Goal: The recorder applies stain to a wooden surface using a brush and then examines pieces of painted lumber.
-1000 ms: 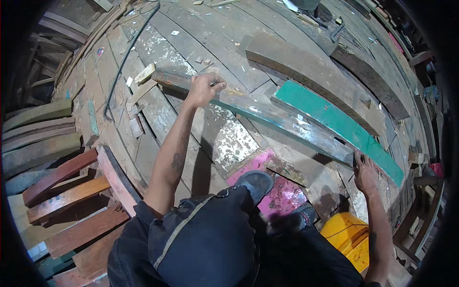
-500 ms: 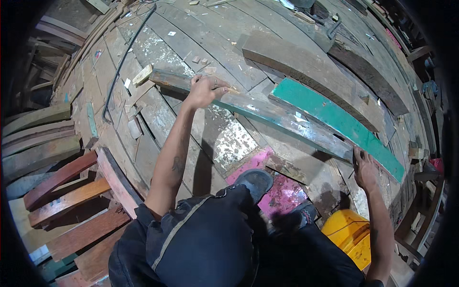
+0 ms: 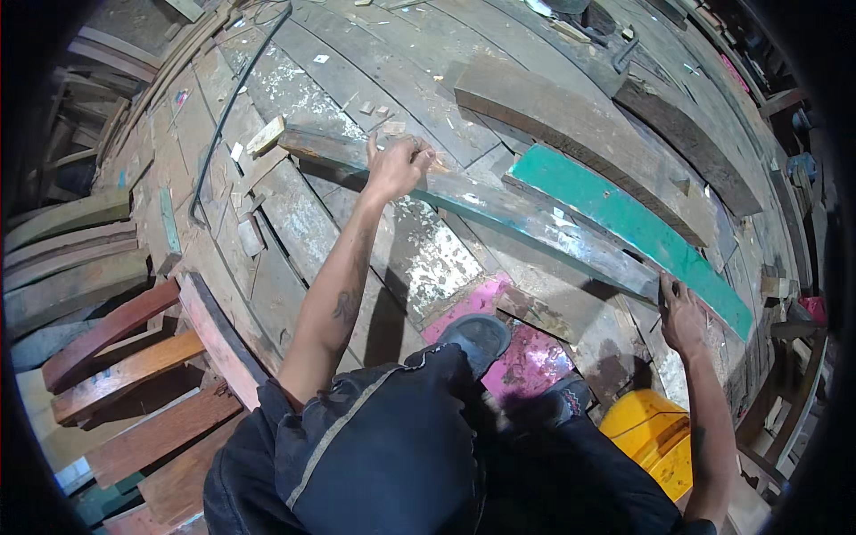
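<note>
A long wooden beam (image 3: 526, 214) with worn grey-blue paint lies slantwise across the planks in front of me. My right hand (image 3: 682, 316) is closed round its right end. Over its left part is my left hand (image 3: 397, 168), fingers bent and drawn together beside a pale raw patch of wood. Whatever those fingers may hold is too small to make out. Right behind the beam, a green-painted board (image 3: 624, 232) lies close to my right hand.
Thick curved timbers (image 3: 571, 134) lie beyond the green board. A yellow plastic container (image 3: 651, 437) stands by my right forearm. Stacked coloured boards (image 3: 134, 374) fill the left side. A dark bent rod (image 3: 234, 107) and a pale block (image 3: 266, 135) lie near the beam's left end.
My left hand has shifted a little to the right along the beam, and its fingers have drawn up. My right hand and the beam have stayed nearly still.
</note>
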The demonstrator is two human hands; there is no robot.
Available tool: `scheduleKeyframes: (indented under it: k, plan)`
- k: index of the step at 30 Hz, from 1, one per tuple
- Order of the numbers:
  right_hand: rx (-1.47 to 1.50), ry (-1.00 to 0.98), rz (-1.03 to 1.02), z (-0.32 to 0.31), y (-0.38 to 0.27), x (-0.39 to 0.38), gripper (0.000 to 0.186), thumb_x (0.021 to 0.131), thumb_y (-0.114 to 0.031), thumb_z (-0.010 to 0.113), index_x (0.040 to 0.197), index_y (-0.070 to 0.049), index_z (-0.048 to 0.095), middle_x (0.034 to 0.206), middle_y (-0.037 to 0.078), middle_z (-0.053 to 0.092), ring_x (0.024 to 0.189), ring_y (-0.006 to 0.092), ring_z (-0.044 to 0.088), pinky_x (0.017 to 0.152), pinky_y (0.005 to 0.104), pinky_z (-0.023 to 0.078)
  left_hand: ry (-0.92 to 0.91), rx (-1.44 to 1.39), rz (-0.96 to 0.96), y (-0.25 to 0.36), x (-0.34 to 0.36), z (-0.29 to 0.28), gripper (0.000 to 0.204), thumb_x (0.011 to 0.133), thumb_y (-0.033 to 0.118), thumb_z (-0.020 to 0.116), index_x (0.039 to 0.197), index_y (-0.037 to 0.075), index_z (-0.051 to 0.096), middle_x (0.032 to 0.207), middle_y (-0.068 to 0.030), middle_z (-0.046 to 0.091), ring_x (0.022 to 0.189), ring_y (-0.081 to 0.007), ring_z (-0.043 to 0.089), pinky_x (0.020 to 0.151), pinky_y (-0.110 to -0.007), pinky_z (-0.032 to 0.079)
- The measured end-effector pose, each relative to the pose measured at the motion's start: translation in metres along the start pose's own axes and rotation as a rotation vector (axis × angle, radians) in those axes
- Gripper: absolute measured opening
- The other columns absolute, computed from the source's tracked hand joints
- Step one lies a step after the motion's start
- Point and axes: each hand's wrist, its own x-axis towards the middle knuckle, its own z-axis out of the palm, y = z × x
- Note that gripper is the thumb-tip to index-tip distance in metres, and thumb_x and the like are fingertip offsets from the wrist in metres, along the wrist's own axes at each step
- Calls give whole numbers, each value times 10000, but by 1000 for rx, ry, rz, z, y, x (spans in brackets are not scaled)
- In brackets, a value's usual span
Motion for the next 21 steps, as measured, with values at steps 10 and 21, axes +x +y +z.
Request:
scheduleKeyframes:
  k: [10,21]
  plan:
    - [-115,112,-77,15,13,2,703,918,-82,592,1572,-142,341,1341,223,518,1246,423,514,1039,504,474,-269,36,-25,10,2,-18,380,940,463,655,1141,162,768,1090,-126,759,1179,-269,655,1213,-572,-48]
    - [-106,78,-68,12,15,-1,712,914,-63,600,1572,-121,335,1355,234,514,1234,430,519,1028,503,481,-185,18,-41,39,13,-10,275,948,329,689,1087,108,774,1082,-133,754,1020,-295,705,975,-418,492]
